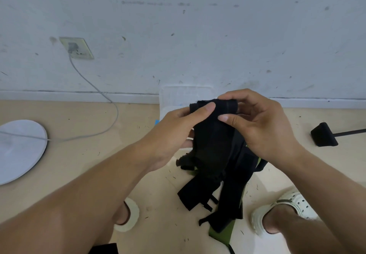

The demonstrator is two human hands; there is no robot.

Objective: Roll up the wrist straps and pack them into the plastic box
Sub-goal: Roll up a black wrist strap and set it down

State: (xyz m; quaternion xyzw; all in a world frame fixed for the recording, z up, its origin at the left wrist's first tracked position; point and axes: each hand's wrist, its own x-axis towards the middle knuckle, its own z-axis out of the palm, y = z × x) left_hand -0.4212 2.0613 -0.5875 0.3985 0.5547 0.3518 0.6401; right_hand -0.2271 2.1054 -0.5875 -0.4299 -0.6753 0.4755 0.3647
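Wrist strap [213,134]: black fabric, held up above the floor between both hands; its top end is rolled or folded over, the rest hangs down loose.
Left hand [174,133]: closed on the strap's upper left edge, thumb pressed on the front of the fabric, fingers hidden behind it.
Right hand [263,125]: closed on the rolled top end, thumb on the front, fingers curled over the top.
Further straps [221,204]: a black heap with green parts, laid on the floor below the hands, between the two feet.
Plastic box [178,97]: clear, set on the floor against the wall, just behind the hands and partly hidden by them; contents cannot be told.
Floor [79,154]: pale beige, speckled with small dark bits.
Wall [198,35]: white, scuffed.
Socket [76,48]: set in the wall at left, with a grey cable [99,91] plugged in and led down to a round white base [17,150].
Shoes: a white clog [287,210] at right, another pale one [128,214] at left.
Black wedge on a rod [323,134]: lying at far right.
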